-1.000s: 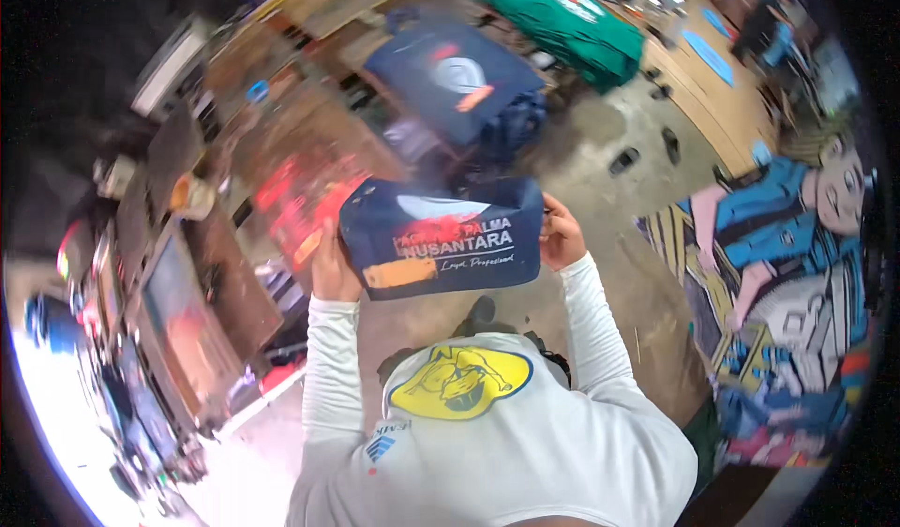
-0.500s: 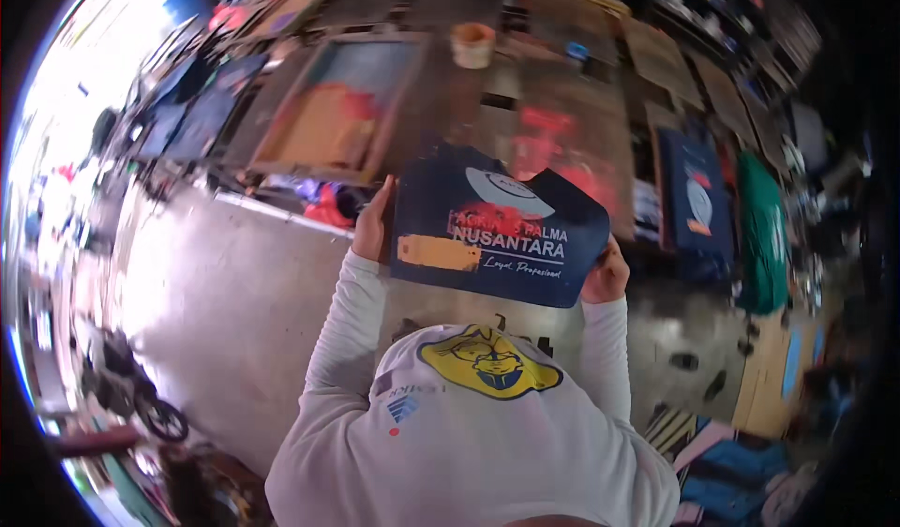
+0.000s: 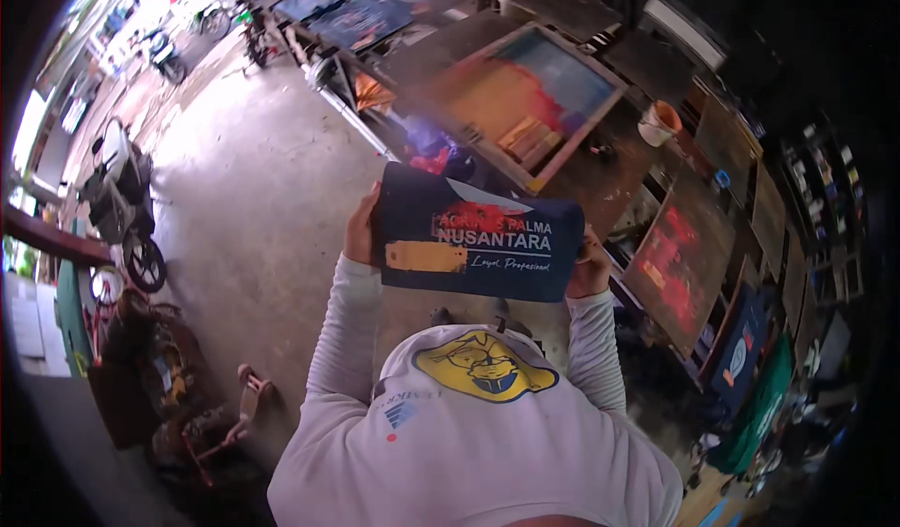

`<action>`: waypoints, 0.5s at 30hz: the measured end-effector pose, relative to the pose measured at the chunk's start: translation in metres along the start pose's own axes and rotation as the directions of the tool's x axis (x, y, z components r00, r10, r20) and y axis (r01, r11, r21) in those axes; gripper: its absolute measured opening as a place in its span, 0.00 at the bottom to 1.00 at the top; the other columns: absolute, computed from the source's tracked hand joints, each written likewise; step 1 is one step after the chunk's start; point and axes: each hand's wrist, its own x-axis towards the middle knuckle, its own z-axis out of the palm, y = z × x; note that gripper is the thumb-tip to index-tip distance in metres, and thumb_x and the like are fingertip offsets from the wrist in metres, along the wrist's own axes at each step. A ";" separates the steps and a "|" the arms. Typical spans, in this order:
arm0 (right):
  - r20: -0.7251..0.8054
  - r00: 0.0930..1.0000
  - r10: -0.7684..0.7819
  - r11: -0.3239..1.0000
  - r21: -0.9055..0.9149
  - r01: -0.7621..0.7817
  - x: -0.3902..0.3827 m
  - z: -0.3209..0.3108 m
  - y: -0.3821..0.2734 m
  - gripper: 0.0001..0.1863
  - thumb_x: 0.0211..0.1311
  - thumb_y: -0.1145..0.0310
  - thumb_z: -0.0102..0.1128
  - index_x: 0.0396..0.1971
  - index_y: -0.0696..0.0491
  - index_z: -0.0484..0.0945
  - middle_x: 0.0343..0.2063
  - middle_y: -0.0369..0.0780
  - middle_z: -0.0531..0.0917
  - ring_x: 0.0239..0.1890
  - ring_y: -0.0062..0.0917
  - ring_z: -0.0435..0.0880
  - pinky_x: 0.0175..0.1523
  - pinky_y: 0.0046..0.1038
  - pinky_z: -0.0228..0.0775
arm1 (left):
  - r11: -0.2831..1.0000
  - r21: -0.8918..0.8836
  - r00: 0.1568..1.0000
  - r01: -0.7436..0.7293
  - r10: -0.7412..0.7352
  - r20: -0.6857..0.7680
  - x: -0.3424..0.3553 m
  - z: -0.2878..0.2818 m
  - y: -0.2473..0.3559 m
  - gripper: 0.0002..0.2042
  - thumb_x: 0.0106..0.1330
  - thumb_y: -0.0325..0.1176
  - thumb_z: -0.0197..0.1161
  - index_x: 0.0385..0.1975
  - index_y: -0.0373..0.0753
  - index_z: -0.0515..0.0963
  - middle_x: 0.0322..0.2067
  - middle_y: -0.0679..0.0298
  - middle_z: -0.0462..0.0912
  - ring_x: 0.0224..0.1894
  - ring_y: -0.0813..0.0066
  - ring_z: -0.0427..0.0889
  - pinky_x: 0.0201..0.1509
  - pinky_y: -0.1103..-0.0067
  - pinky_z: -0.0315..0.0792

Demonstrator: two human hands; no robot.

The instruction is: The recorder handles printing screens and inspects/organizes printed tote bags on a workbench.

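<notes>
Your left hand [image 3: 361,229] is closed around the left edge of a navy printed fabric panel [image 3: 511,278], and your right hand [image 3: 590,266] pinches its right edge, fingers curled in. The panel is stretched between them in front of your chest, above the floor [image 3: 253,264], showing white lettering, a red smear and an orange-yellow patch. Below it is your white long-sleeved shirt [image 3: 506,452] with a yellow-and-blue print. Beyond the panel, a wooden-framed printing screen [image 3: 527,96] stained orange, red and blue lies on a dark table [image 3: 595,175]. To its right are an orange-and-white bucket [image 3: 660,124] and a red-stained board [image 3: 677,264]. A motorcycle [image 3: 122,189] stands at far left.
</notes>
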 end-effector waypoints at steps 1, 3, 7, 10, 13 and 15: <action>0.027 0.999 0.033 0.999 0.009 -0.034 0.014 -0.003 0.009 0.35 0.33 0.76 0.49 0.52 0.63 0.75 0.45 0.45 0.83 0.48 0.34 0.82 0.57 0.31 0.75 | 1.000 -0.002 1.000 -0.009 0.009 -0.010 0.001 -0.009 0.007 0.17 0.73 0.40 0.51 0.54 0.36 0.75 0.49 0.63 0.82 0.49 0.73 0.81 0.54 0.77 0.74; 0.057 0.993 0.103 0.994 0.016 -0.104 0.040 -0.002 0.022 0.36 0.33 0.75 0.49 0.54 0.62 0.74 0.46 0.46 0.82 0.48 0.35 0.82 0.57 0.31 0.75 | 0.999 -0.016 0.998 -0.028 0.027 -0.053 0.006 -0.030 0.013 0.17 0.73 0.40 0.51 0.54 0.36 0.76 0.49 0.63 0.82 0.49 0.72 0.81 0.54 0.77 0.75; 0.039 0.968 0.247 0.969 0.005 -0.247 0.098 0.015 0.046 0.37 0.33 0.75 0.49 0.54 0.62 0.74 0.47 0.46 0.82 0.49 0.36 0.82 0.57 0.32 0.75 | 0.989 -0.046 0.976 -0.143 0.134 -0.170 0.027 -0.069 0.027 0.17 0.73 0.40 0.51 0.53 0.36 0.76 0.47 0.62 0.82 0.48 0.71 0.81 0.53 0.76 0.75; 0.092 0.947 0.306 0.950 0.028 -0.310 0.144 0.016 0.059 0.36 0.34 0.74 0.49 0.55 0.61 0.74 0.47 0.47 0.82 0.50 0.37 0.82 0.57 0.33 0.75 | 0.947 0.183 0.921 -0.265 0.305 -0.241 0.036 -0.094 0.029 0.17 0.73 0.40 0.51 0.53 0.35 0.76 0.48 0.60 0.82 0.49 0.70 0.81 0.55 0.75 0.75; 0.160 0.940 0.302 0.951 0.015 -0.309 0.190 0.017 0.068 0.36 0.36 0.74 0.48 0.55 0.60 0.73 0.48 0.47 0.82 0.49 0.38 0.82 0.57 0.35 0.76 | 0.942 0.161 0.917 -0.295 0.326 -0.229 0.056 -0.091 0.045 0.19 0.72 0.40 0.52 0.56 0.33 0.73 0.52 0.57 0.80 0.51 0.67 0.81 0.56 0.73 0.76; 0.260 0.896 0.361 0.926 0.014 -0.377 0.226 0.012 0.073 0.36 0.36 0.74 0.49 0.55 0.60 0.74 0.47 0.47 0.82 0.49 0.38 0.83 0.56 0.36 0.76 | 0.951 -0.219 0.976 -0.216 0.202 -0.084 0.068 -0.064 0.062 0.25 0.66 0.29 0.56 0.63 0.30 0.65 0.57 0.54 0.76 0.54 0.65 0.81 0.55 0.75 0.78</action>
